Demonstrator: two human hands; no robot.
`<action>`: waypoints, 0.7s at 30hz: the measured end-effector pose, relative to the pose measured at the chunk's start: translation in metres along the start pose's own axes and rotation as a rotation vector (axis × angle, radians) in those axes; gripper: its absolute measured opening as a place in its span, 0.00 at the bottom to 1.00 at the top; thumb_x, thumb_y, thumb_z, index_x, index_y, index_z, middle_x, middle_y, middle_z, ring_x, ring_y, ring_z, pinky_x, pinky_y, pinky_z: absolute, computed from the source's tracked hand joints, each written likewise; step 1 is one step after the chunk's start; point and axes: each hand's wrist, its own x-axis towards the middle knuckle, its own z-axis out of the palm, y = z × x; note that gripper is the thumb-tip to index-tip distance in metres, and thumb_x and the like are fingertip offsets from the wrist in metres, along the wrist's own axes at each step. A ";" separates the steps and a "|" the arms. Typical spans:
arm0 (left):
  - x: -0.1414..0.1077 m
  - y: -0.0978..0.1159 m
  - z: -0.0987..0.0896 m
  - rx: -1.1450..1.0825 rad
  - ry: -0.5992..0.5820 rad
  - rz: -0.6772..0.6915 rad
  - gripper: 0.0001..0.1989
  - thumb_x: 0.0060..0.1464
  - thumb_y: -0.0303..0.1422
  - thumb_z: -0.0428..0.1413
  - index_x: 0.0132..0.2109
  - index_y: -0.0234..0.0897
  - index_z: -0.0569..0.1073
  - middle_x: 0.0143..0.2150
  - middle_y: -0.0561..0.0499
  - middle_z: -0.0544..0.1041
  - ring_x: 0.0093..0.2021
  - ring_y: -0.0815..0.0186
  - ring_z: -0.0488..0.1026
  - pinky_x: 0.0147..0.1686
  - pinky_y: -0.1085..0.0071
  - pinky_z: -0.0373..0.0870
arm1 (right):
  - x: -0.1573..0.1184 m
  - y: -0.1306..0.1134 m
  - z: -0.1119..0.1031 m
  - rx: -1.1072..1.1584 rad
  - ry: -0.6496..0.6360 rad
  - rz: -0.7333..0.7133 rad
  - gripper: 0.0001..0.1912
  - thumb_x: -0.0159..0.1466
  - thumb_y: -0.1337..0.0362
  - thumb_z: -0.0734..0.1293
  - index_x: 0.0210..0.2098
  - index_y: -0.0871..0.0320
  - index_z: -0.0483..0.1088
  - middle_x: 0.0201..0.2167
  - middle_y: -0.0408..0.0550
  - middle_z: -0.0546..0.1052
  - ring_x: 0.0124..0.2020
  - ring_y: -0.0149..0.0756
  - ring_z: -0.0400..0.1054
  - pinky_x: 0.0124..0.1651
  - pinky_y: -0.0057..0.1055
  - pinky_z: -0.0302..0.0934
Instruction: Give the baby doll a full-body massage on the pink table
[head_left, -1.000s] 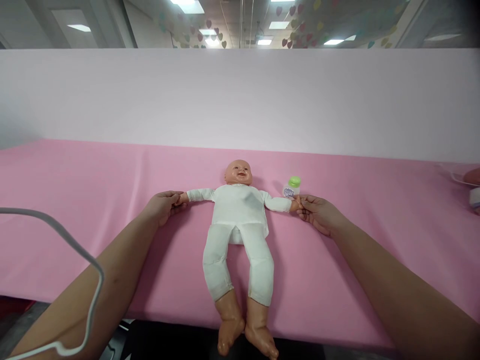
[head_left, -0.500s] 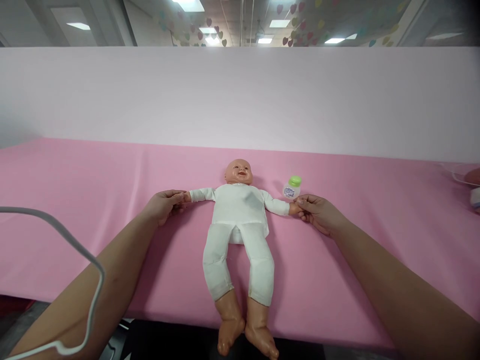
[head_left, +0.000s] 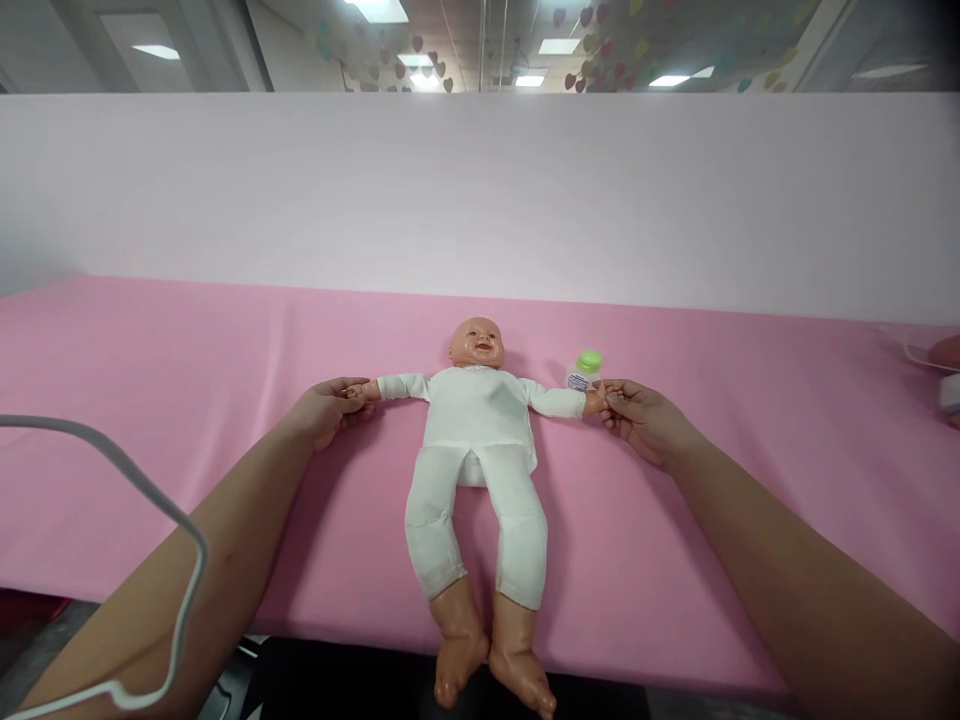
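A baby doll [head_left: 480, 415] in white cloth lies face up, its head toward the wall and its feet past the table's front edge. Both doll arms stretch out sideways. My left hand [head_left: 334, 410] is closed on the doll's hand at the left, thumb on top. At the right, my right hand [head_left: 645, 420] pinches the doll's other hand between thumb and fingers. Just behind that doll hand stands a small clear bottle [head_left: 583, 377] with a green cap and a printed label, partly covered by my fingers.
A pink cloth [head_left: 187, 400] with soft folds covers the table. Behind it rises a white wall [head_left: 480, 195]. A grey-white cable [head_left: 150, 490] loops across the lower left, in front of my left forearm. At the far right edge, a partly visible white object [head_left: 950, 395] lies beside a thin cord.
My right hand has moved slightly right and up with the doll's hand, drawing that doll arm straighter and covering more of the bottle. The left hand has barely shifted.
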 end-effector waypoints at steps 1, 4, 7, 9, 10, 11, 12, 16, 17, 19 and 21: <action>-0.001 0.000 0.000 0.018 -0.003 0.011 0.26 0.37 0.24 0.73 0.48 0.33 0.82 0.44 0.42 0.84 0.38 0.62 0.81 0.40 0.68 0.81 | -0.001 0.000 0.000 0.004 -0.015 0.002 0.22 0.53 0.52 0.83 0.44 0.51 0.80 0.39 0.47 0.76 0.34 0.34 0.67 0.40 0.36 0.67; -0.002 0.000 0.000 0.071 0.009 0.039 0.29 0.32 0.28 0.75 0.47 0.34 0.82 0.39 0.45 0.83 0.35 0.63 0.79 0.37 0.68 0.80 | -0.003 0.000 0.001 -0.011 -0.046 0.014 0.22 0.51 0.52 0.84 0.40 0.52 0.78 0.38 0.46 0.76 0.34 0.34 0.67 0.39 0.35 0.66; -0.003 0.001 0.003 0.109 0.039 0.044 0.27 0.34 0.33 0.76 0.46 0.35 0.82 0.38 0.45 0.84 0.33 0.63 0.79 0.37 0.67 0.79 | -0.001 0.003 0.004 -0.079 -0.057 0.019 0.22 0.50 0.52 0.84 0.37 0.53 0.76 0.35 0.44 0.76 0.30 0.32 0.65 0.35 0.33 0.64; -0.003 0.001 0.005 0.111 0.060 0.023 0.23 0.38 0.36 0.76 0.44 0.36 0.83 0.38 0.44 0.84 0.34 0.61 0.79 0.37 0.66 0.80 | 0.001 0.005 0.006 -0.125 -0.050 0.016 0.22 0.51 0.49 0.84 0.35 0.53 0.75 0.32 0.43 0.75 0.28 0.31 0.63 0.32 0.32 0.61; -0.002 0.001 0.006 0.104 0.072 0.010 0.21 0.40 0.37 0.75 0.43 0.36 0.83 0.39 0.43 0.84 0.35 0.61 0.80 0.38 0.66 0.80 | 0.002 0.006 0.007 -0.143 -0.040 0.014 0.22 0.52 0.48 0.83 0.34 0.54 0.74 0.30 0.42 0.74 0.28 0.31 0.62 0.31 0.31 0.59; -0.002 0.001 0.006 0.093 0.087 0.001 0.19 0.43 0.38 0.74 0.42 0.36 0.84 0.39 0.43 0.84 0.36 0.61 0.80 0.38 0.66 0.81 | 0.003 0.007 0.008 -0.159 -0.024 0.010 0.22 0.54 0.46 0.82 0.34 0.54 0.74 0.28 0.42 0.73 0.27 0.30 0.62 0.31 0.31 0.58; -0.001 0.001 0.007 0.079 0.102 -0.005 0.17 0.46 0.38 0.73 0.42 0.36 0.84 0.40 0.42 0.84 0.36 0.61 0.81 0.39 0.66 0.81 | 0.004 0.008 0.009 -0.173 -0.004 0.005 0.22 0.55 0.44 0.80 0.33 0.54 0.75 0.27 0.41 0.72 0.26 0.30 0.61 0.30 0.30 0.57; 0.002 0.000 0.007 0.015 0.146 -0.023 0.10 0.53 0.33 0.68 0.42 0.33 0.83 0.43 0.41 0.84 0.36 0.62 0.81 0.39 0.66 0.83 | 0.009 0.012 0.009 -0.231 0.100 -0.013 0.21 0.61 0.42 0.74 0.37 0.54 0.78 0.25 0.42 0.70 0.26 0.31 0.60 0.29 0.31 0.57; 0.003 0.000 0.007 0.001 0.152 -0.034 0.10 0.53 0.30 0.67 0.43 0.32 0.83 0.43 0.40 0.84 0.36 0.62 0.82 0.39 0.67 0.83 | 0.010 0.013 0.008 -0.248 0.132 -0.011 0.20 0.62 0.43 0.74 0.39 0.54 0.79 0.26 0.43 0.72 0.26 0.32 0.61 0.29 0.31 0.58; 0.005 -0.001 0.006 -0.023 0.157 -0.057 0.10 0.51 0.25 0.67 0.43 0.31 0.82 0.43 0.40 0.83 0.35 0.62 0.82 0.39 0.68 0.84 | 0.012 0.013 0.004 -0.267 0.195 0.001 0.18 0.62 0.47 0.74 0.42 0.54 0.79 0.29 0.46 0.75 0.27 0.34 0.63 0.29 0.32 0.60; 0.006 -0.001 0.004 -0.043 0.145 -0.063 0.13 0.48 0.23 0.69 0.43 0.31 0.81 0.43 0.40 0.83 0.36 0.62 0.83 0.40 0.68 0.83 | 0.011 0.011 0.001 -0.259 0.212 0.016 0.16 0.62 0.50 0.74 0.44 0.53 0.79 0.33 0.48 0.79 0.29 0.35 0.66 0.29 0.32 0.62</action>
